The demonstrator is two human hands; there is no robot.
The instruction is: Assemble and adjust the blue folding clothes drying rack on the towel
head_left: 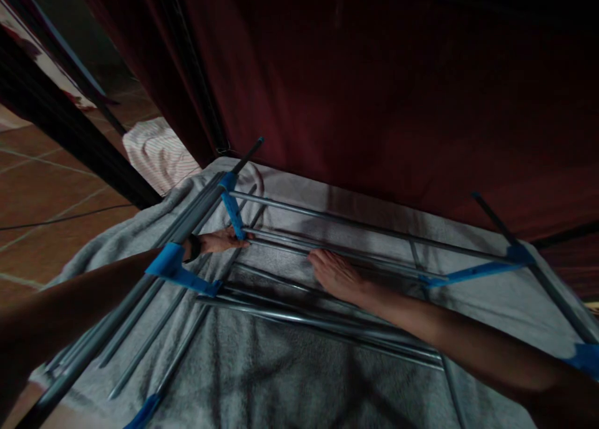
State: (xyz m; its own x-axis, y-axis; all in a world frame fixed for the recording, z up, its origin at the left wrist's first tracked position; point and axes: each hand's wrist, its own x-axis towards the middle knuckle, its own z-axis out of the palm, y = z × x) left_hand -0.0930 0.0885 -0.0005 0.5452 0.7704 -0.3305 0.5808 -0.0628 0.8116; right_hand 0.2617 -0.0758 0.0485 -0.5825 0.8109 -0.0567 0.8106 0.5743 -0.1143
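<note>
A rack frame of grey metal tubes and blue plastic connectors lies in front of me. My left hand (pixel 223 239) reaches through the left side and is closed around the lower end of a blue connector (pixel 233 209), where a tube enters it. My right hand (pixel 334 274) lies palm down with its fingers curled over a thin metal tube (pixel 276 243) between the two ends; its fingertips are partly hidden. That tube runs right towards another blue connector (pixel 482 270). A nearer blue connector (pixel 180 270) sits beside my left forearm.
Several loose metal tubes (pixel 140 348) lie on the grey blanket (pixel 281 391) at the left and under the frame. A dark red curtain (pixel 374 105) hangs behind. At the left are a dark slanted pole (pixel 70 123), a striped cloth (pixel 161 154) and the tiled floor (pixel 47 192).
</note>
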